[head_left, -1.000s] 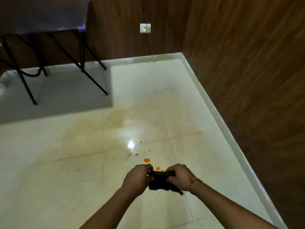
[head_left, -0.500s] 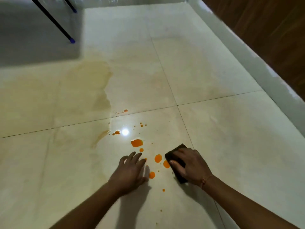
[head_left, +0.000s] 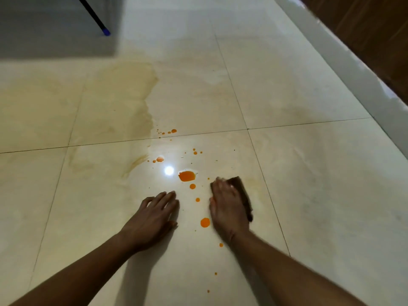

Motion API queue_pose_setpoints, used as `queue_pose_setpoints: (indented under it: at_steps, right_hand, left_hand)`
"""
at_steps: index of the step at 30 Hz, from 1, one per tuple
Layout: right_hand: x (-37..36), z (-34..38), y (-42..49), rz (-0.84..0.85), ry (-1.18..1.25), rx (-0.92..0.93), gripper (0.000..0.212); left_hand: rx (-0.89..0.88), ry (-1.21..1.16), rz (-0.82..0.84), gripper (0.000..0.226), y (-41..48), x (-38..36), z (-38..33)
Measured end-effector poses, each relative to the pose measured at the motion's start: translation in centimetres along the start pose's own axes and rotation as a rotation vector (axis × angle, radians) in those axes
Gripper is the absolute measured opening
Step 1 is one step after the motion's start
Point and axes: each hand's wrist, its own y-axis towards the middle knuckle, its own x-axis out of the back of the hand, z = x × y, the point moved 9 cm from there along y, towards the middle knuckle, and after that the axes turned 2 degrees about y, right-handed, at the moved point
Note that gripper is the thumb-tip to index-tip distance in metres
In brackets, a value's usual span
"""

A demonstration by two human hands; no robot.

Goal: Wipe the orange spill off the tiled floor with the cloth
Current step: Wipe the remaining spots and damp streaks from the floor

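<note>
One cloth (head_left: pixel 242 193), pressed to the floor (head_left: pixel 309 173) under the right hand (head_left: pixel 229 208), grip flat; the largest orange puddle (head_left: pixel 187 176) is located just left-forward. Left hand (head_left: pixel 154 215) is rested spread.

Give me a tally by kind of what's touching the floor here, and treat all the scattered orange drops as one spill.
Hands: 2, left hand and right hand
Cloth: 1
Orange spill: 1
Furniture leg: 1
Total: 5
</note>
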Motion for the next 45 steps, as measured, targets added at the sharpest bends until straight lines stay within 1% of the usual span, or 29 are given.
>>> queue_pose_setpoints:
  at_steps: [2, 3, 4, 6, 8, 10, 12, 13, 15, 16, 18, 19, 20, 21, 23, 24, 26, 27, 29, 31, 32, 34, 35, 37, 38, 40, 42, 43, 45]
  right_hand:
    - [-0.7, 2.7, -5.5, 0.123, 0.016, 0.149, 0.059]
    - [0.1, 1.9, -7.7, 0.145, 0.014, 0.163, 0.062]
    - [0.9, 0.1, -9.0, 0.112, -0.011, 0.129, 0.065]
    - [1.6, -4.0, -8.9, 0.066, -0.050, -0.060, 0.069]
    - [1.3, -4.4, -5.8, 0.010, -0.079, -0.209, 0.075]
    - [-0.4, 1.3, -3.9, -0.018, -0.067, -0.102, 0.078]
    - [-3.5, 7.6, -7.2, 0.097, -0.049, 0.130, 0.077]
    - [-3.8, 8.9, -9.9, 0.148, -0.036, 0.209, 0.078]
    - [-2.7, 6.6, -13.0, 0.210, -0.029, 0.245, 0.079]
    - [-2.1, 4.4, -12.8, 0.182, -0.054, 0.219, 0.079]
    - [-0.6, 0.1, -8.5, 0.106, -0.090, -0.011, 0.078]
    - [-0.3, -0.4, -5.5, 0.054, -0.084, -0.125, 0.078]
    - [-0.6, 1.1, -3.3, 0.053, -0.076, -0.163, 0.080]
    - [-1.7, 4.0, -2.6, 0.056, -0.051, -0.095, 0.080]
    - [-4.4, 10.2, -6.1, 0.186, -0.019, 0.123, 0.079]
    - [-5.0, 11.5, -9.4, 0.232, -0.026, 0.226, 0.078]
    - [-3.5, 9.1, -12.7, 0.265, -0.051, 0.274, 0.079]
    - [-2.9, 6.9, -12.2, 0.240, -0.068, 0.242, 0.079]
    - [-2.1, 3.4, -8.1, 0.184, -0.106, 0.052, 0.078]
    - [-2.2, 4.8, -4.1, 0.123, -0.100, -0.078, 0.078]
    - [-2.9, 7.2, -3.8, 0.115, -0.091, -0.043, 0.078]
    - [-5.4, 11.7, -7.7, 0.243, -0.056, 0.166, 0.077]
    - [-5.4, 12.1, -10.7, 0.289, -0.048, 0.257, 0.077]
    - [-3.7, 8.6, -14.1, 0.303, -0.067, 0.293, 0.078]
    - [-2.8, 6.1, -13.8, 0.266, -0.082, 0.251, 0.078]
    - [-1.5, 2.4, -9.8, 0.199, -0.116, 0.042, 0.076]
    - [-2.0, 3.0, -5.3, 0.149, -0.114, -0.125, 0.077]
    - [-2.8, 5.3, -4.3, 0.160, -0.127, -0.080, 0.077]
    - [-4.9, 10.3, -6.6, 0.256, -0.091, 0.130, 0.077]
  left_hand:
    - [0.025, 0.013, -0.003, 0.056, -1.5, 0.2, 1.1]
    - [0.025, 0.030, -0.002, 0.056, -1.9, 0.2, 1.5]
    - [0.030, 0.041, 0.002, 0.056, -2.3, 0.1, 1.9]
    - [0.081, 0.032, 0.018, 0.056, -3.0, -0.2, 2.7]
    - [0.087, 0.011, 0.015, 0.057, -3.5, -0.8, 2.7]
    - [0.065, 0.022, -0.004, 0.054, -3.7, -0.9, 2.4]
    - [0.060, 0.033, -0.030, 0.053, -3.6, -0.6, 3.0]
    - [0.078, 0.025, -0.014, 0.058, -3.4, -0.3, 3.6]
    - [0.093, -0.018, -0.022, 0.066, -3.0, 0.3, 4.4]
    - [0.099, -0.052, -0.031, 0.066, -2.9, 0.5, 4.6]
    - [0.131, -0.095, -0.050, 0.069, -3.1, 0.5, 5.0]
    - [0.144, -0.103, -0.068, 0.068, -3.4, 0.3, 5.1]
    - [0.151, -0.104, -0.076, 0.065, -3.8, 0.1, 5.3]
    - [0.151, -0.105, -0.065, 0.063, -4.2, -0.5, 5.6]
    - [0.126, -0.089, -0.041, 0.059, -4.9, -1.4, 6.2]
    - [0.112, -0.075, -0.032, 0.060, -5.2, -1.6, 6.6]
    - [0.104, -0.066, 0.002, 0.061, -5.4, -1.7, 6.9]
    - [0.110, -0.077, 0.014, 0.062, -5.3, -1.8, 6.8]
    - [0.136, -0.110, 0.037, 0.066, -5.2, -2.2, 6.4]
    - [0.150, -0.138, 0.057, 0.069, -5.3, -2.7, 6.2]
    - [0.143, -0.135, 0.053, 0.070, -5.3, -2.8, 6.2]
    - [0.125, -0.113, 0.063, 0.071, -5.3, -2.7, 6.3]
    - [0.121, -0.101, 0.069, 0.072, -5.2, -2.6, 6.5]
    - [0.117, -0.100, 0.077, 0.074, -5.3, -2.3, 6.4]
    - [0.120, -0.107, 0.079, 0.075, -5.3, -2.2, 6.2]
    - [0.148, -0.130, 0.054, 0.076, -5.4, -2.0, 5.9]
    - [0.172, -0.151, 0.038, 0.075, -5.7, -2.4, 5.5]
    - [0.175, -0.151, 0.039, 0.074, -5.8, -2.4, 5.5]
    - [0.156, -0.139, 0.044, 0.074, -6.0, -2.6, 5.6]
